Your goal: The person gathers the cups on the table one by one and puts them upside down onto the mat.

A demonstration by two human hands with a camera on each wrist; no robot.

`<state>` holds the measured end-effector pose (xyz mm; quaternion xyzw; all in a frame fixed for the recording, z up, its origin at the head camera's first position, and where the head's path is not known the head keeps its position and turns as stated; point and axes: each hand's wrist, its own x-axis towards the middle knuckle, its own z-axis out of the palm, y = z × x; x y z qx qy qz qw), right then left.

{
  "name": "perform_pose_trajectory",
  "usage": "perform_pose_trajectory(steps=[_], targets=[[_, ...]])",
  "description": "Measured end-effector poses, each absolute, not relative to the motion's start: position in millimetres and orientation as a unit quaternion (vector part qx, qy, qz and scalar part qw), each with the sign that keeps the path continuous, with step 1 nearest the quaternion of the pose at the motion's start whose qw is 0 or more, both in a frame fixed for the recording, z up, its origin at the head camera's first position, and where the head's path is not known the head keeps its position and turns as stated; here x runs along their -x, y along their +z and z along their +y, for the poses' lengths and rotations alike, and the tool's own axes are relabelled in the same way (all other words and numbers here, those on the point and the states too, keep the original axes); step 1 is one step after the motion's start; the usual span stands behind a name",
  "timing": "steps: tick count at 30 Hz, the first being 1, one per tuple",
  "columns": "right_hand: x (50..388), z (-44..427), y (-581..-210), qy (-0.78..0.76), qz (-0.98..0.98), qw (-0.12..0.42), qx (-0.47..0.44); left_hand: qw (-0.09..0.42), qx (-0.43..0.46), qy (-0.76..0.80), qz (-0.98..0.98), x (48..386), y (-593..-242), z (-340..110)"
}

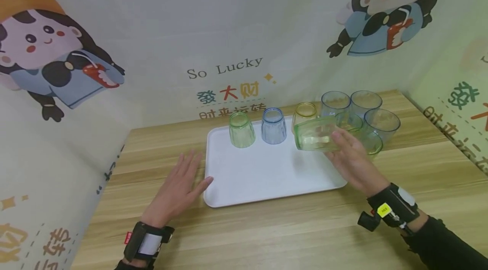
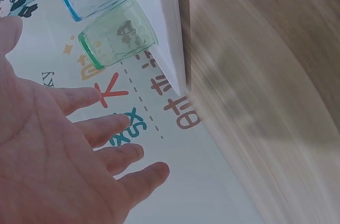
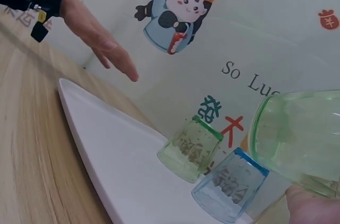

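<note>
My right hand (image 1: pixel 354 160) grips a green glass (image 1: pixel 316 134), tilted on its side above the right part of a white tray (image 1: pixel 263 176). In the right wrist view that green glass (image 3: pixel 297 139) fills the right edge. Upside down along the tray's back edge stand a green glass (image 1: pixel 242 131), a blue glass (image 1: pixel 273 126) and a yellow glass (image 1: pixel 306 110), the last partly hidden by the held one. My left hand (image 1: pixel 177 191) is by the tray's left edge, fingers straight, holding nothing; the left wrist view shows its palm (image 2: pixel 53 149).
Right of the tray, several glasses stand mouth up on the wooden table (image 1: pixel 267 240), among them a blue glass (image 1: pixel 382 121) at the right and a green glass (image 1: pixel 373 143) partly behind my right hand. A printed cloth (image 1: pixel 160 49) hangs behind and beside the table.
</note>
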<state>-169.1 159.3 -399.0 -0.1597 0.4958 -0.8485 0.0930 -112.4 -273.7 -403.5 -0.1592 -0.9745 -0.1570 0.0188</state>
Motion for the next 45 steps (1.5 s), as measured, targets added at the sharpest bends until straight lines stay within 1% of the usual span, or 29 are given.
perform_pose_trajectory(steps=[11,26,33,41,45], targets=[[166.2,149.3,-406.6,-0.846,0.499,0.105,0.157,0.022,0.161,-0.163,-0.973,111.4,-405.9,-272.5],[166.7,135.9,-404.4,-0.856,0.483,0.129,0.135,0.020,0.165,-0.176,-0.970,111.8,-404.2,-266.9],[169.4,127.5,-403.3,-0.856,0.476,0.140,0.146,0.032,0.182,-0.169,-0.968,115.5,-403.7,-266.2],[171.6,118.8,-401.5,-0.872,0.449,0.133,0.142,0.040,0.181,-0.179,-0.966,116.5,-399.8,-261.1],[173.7,111.8,-401.5,-0.885,0.424,0.139,0.134,0.038,0.169,-0.190,-0.966,117.2,-398.7,-254.8]])
